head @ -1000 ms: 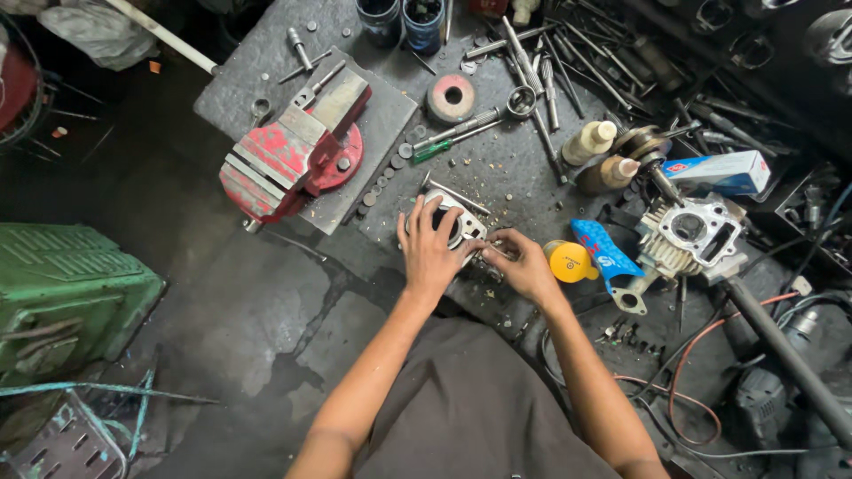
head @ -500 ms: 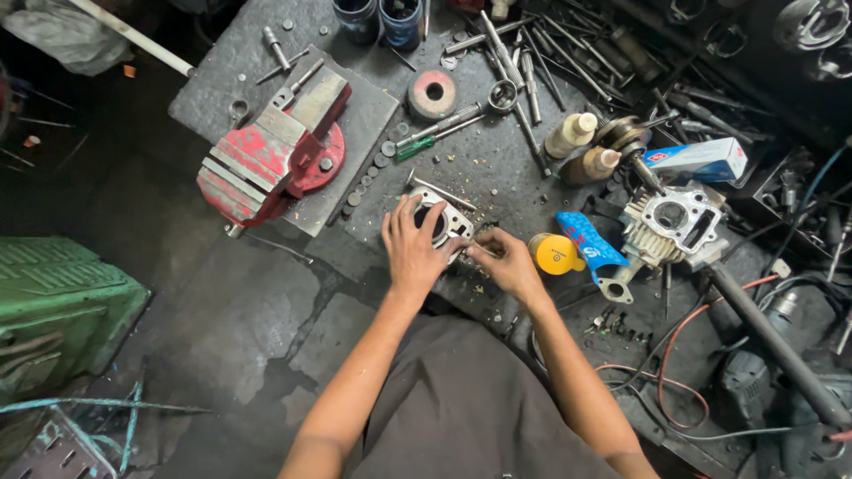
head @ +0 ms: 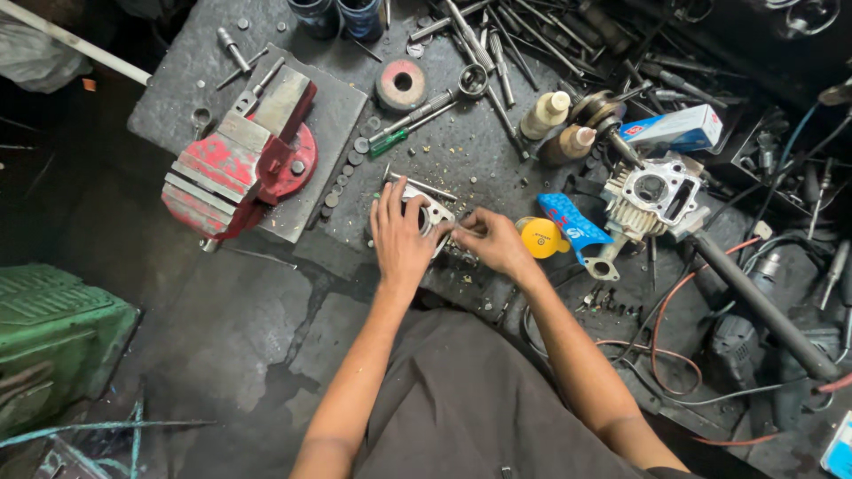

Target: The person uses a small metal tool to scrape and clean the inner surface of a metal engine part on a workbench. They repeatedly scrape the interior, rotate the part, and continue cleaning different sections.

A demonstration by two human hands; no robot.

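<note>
Metal plate (head: 432,215) seemed stiff and heavy; I pressed it under my flat left hand (head: 399,239), right hand (head: 490,241) pinching its edge.

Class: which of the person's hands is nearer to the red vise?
Left. The left hand lies flat on a metal gasket, just right of the vise; the right hand is farther right, beside the yellow cap.
</note>
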